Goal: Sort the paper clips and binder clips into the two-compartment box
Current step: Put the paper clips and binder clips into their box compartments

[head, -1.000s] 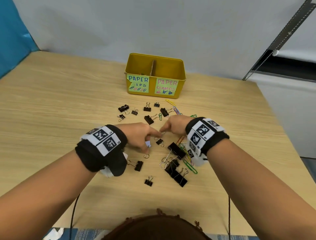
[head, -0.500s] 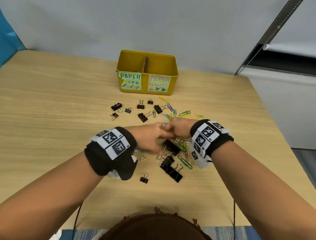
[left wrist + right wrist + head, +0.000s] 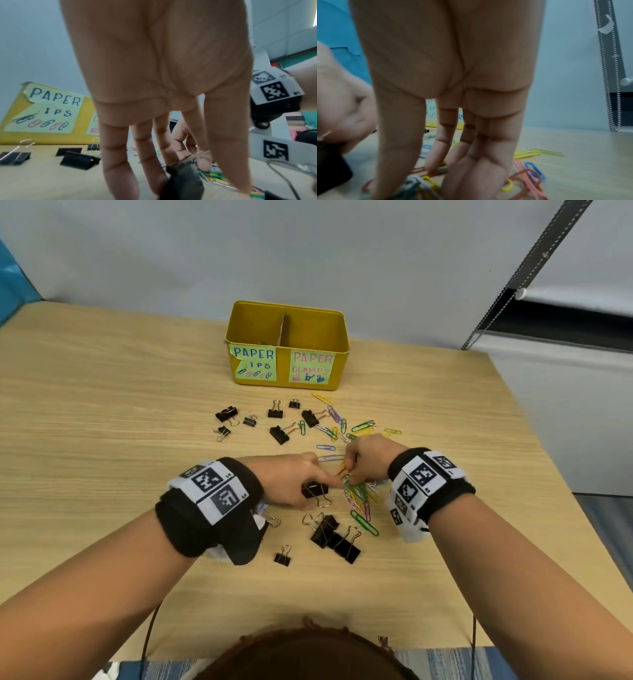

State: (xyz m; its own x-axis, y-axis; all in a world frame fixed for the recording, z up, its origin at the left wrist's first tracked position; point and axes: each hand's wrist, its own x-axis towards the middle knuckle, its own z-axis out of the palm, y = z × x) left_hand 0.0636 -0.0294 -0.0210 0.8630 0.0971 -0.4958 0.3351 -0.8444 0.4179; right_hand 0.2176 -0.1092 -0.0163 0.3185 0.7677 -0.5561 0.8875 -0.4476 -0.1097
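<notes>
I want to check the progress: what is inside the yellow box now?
In the head view, something small and greenish shows in the left compartment of the yellow box, behind the front wall. The right compartment's floor is hidden by that wall.

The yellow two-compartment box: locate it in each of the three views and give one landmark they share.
Head: yellow box stands top centre, at the far side of the table.
Left wrist: it fills the left edge, behind the left hand.
Right wrist: only a sliver shows between the right hand's fingers.
Shared landmark: its green PAPER label.
</notes>
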